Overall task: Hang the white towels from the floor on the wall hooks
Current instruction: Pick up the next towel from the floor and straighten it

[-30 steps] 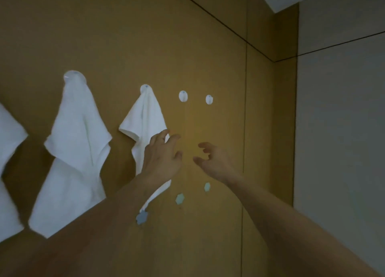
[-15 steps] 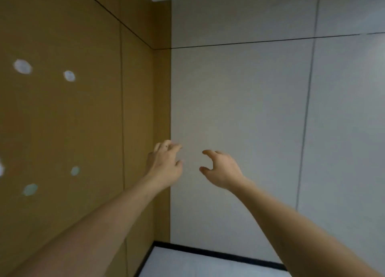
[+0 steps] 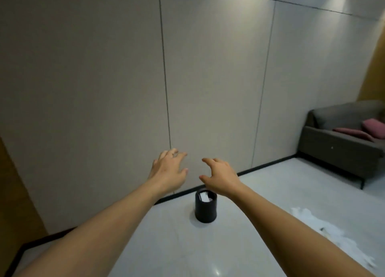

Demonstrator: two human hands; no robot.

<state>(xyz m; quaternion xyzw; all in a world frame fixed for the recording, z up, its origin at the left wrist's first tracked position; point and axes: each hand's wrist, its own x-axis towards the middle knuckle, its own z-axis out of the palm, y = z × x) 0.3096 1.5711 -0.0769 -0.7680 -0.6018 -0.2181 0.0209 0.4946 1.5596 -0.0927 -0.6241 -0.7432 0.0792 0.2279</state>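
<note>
Both my arms reach forward at chest height in front of a grey panelled wall. My left hand is empty, fingers spread. My right hand is also empty, fingers apart and slightly curled. A white towel lies crumpled on the pale floor at the lower right, partly hidden behind my right forearm and blurred. The wall hooks and the hung towels are out of view.
A black cylindrical bin with white paper inside stands on the floor near the wall, just below my right hand. A grey sofa with pink cushions sits at the right. A strip of brown wall shows at the left edge.
My view has swung right and down, away from the brown wall with hooks and hung towels, to the grey wall and floor. Both hands stay empty and outstretched.
</note>
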